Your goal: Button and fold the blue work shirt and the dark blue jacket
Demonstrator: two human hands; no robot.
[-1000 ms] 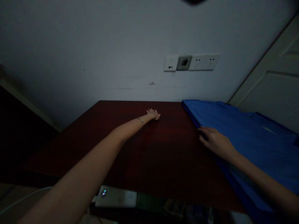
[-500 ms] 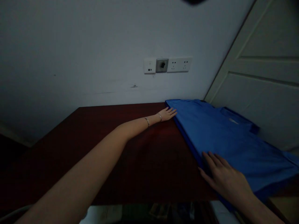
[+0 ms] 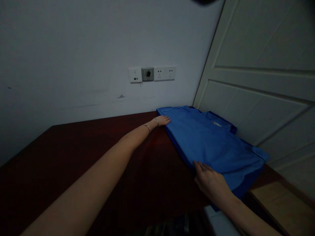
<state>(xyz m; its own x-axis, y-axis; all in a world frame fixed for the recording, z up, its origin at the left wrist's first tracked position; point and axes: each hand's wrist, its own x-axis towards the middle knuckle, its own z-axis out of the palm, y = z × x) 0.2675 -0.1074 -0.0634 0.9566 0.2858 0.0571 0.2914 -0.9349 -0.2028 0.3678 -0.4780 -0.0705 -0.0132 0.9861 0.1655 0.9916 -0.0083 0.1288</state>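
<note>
A blue shirt point(image 3: 197, 134) lies spread on the dark red-brown tabletop point(image 3: 118, 190), its neckline and small pale label toward the door. My left hand point(image 3: 163, 120), with two thin bracelets at the wrist, reaches to the shirt's left edge near the wall. Its fingers are drawn together and closed on the cloth. At the nearer end of that same edge, my right hand point(image 3: 209, 180) pinches the fabric, thumb below and fingers on top. Part of the shirt hangs past the table's front edge beneath my right wrist.
White wall sockets point(image 3: 164, 73) and a grey switch plate point(image 3: 147, 74) sit above the table. A pale panelled door point(image 3: 256, 91) stands close on the right. Light wooden boards point(image 3: 283, 203) show at lower right, and dim objects lie below the table's front edge.
Both hands have gone from spread fingers on the shirt to fingers closed on its edge. The view has turned to the right, so the sockets and shirt appear farther left.
</note>
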